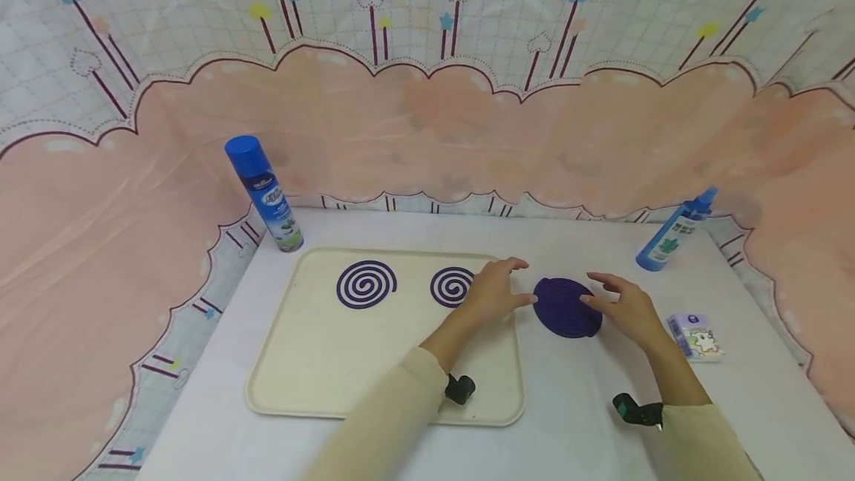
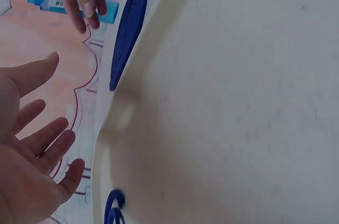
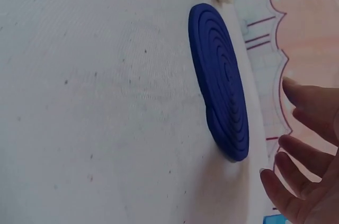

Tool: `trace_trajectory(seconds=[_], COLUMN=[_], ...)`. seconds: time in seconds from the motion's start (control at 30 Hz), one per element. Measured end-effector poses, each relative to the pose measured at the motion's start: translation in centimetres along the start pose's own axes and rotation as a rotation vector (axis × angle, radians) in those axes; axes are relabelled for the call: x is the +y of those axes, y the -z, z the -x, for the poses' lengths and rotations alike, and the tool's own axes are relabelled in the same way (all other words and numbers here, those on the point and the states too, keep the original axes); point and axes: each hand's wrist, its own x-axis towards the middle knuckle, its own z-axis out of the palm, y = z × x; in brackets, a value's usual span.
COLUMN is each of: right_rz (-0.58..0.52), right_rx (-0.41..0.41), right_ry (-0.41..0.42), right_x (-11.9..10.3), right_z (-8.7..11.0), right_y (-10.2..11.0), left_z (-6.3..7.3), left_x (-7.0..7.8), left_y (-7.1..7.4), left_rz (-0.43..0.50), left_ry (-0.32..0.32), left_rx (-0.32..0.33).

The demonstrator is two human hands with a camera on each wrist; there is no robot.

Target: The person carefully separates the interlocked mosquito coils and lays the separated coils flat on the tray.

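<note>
A tightly wound dark-blue mosquito coil lies on the white table just right of the tray. My left hand hovers over the tray's right edge, fingers spread and thumb toward that coil. On the coil's other side is my right hand, its thumb overlapping the coil in the head view. Both wrist views show gaps between the hands and the wound coil, and neither hand holds anything. Two looser single spirals, a left coil and a right coil, lie on the tray; my left hand partly covers the right one.
The cream tray fills the table's middle and left. A blue spray can stands behind its left corner. At the back right is a blue spray bottle; a small purple-and-white packet lies right of my right hand.
</note>
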Motion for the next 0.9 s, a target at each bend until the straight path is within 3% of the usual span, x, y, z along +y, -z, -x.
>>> trace_trajectory(seconds=[0.27, 0.67, 0.9], right_rz=[0.0, -0.043, -0.039], right_rx=[-0.015, -0.023, 0.014], right_ry=[-0.017, -0.059, -0.049], right_x=[1.0, 1.6, 1.7], right_z=[0.5, 1.1, 1.2], right_y=[-0.7, -1.7, -1.8], left_z=[-0.1, -0.7, -0.8], left_x=[0.5, 1.4, 2.2], left_y=[-2.3, -5.1, -5.7], left_rz=[-0.081, -0.182, -0.195], left_ry=[-0.023, 0.09, 0.096], left_rx=[-0.067, -0.058, -0.072])
